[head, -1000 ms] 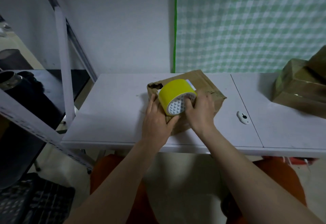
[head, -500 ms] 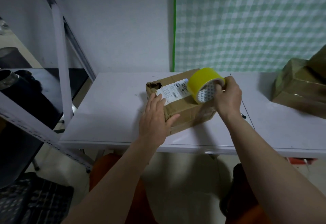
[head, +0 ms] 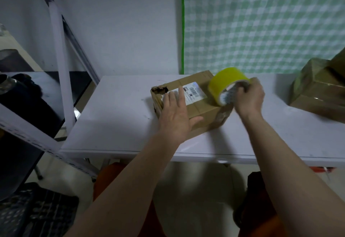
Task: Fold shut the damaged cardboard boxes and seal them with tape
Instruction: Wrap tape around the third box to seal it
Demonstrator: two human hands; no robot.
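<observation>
Brown cardboard box (head: 194, 104) sitting on the white table (head: 115, 117), torn at its far left corner, with a white label (head: 192, 94) on top. Left hand (head: 177, 113) lying flat on the box top, fingers straight and a little apart, thumb out along the near edge. Right hand (head: 249, 97) with fingers curled tight round the yellow tape roll (head: 226, 85), at the box's right end; more brown boxes (head: 317, 91) far right on the table.
</observation>
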